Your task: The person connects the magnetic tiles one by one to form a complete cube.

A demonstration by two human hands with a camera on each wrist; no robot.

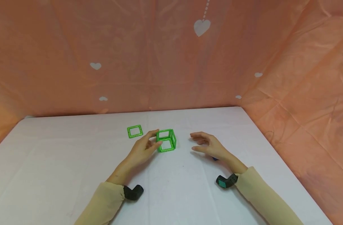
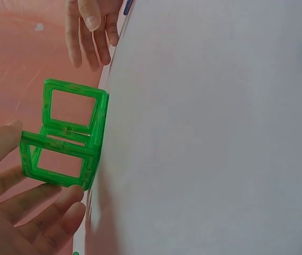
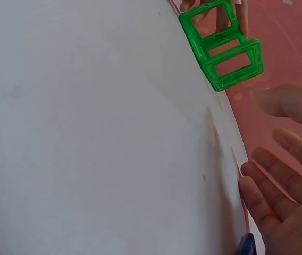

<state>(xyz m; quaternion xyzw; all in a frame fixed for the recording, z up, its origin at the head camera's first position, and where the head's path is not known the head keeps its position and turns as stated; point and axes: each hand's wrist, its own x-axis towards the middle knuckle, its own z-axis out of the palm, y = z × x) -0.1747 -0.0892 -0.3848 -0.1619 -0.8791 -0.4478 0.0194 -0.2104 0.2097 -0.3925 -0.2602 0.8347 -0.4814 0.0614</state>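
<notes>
Green magnetic tiles with open square frames are joined into a box shape (image 1: 167, 150) standing on the table. My left hand (image 1: 143, 149) holds this box at its left side, with the thumb (image 2: 2, 139) on one edge and the fingers along the other. In the left wrist view the box (image 2: 99, 154) shows one side without a panel. My right hand (image 1: 212, 147) is apart from it to the right, fingers loosely bent and nothing in them. Farther left, one more green square tile (image 1: 129, 132) lies flat behind my left hand.
A dark blue piece (image 1: 215, 159) is mostly hidden beneath my right hand; its kind cannot be made out. The white tabletop (image 1: 174, 193) reaches back to an orange cloth (image 1: 149, 62) with white hearts, which also hangs at both sides.
</notes>
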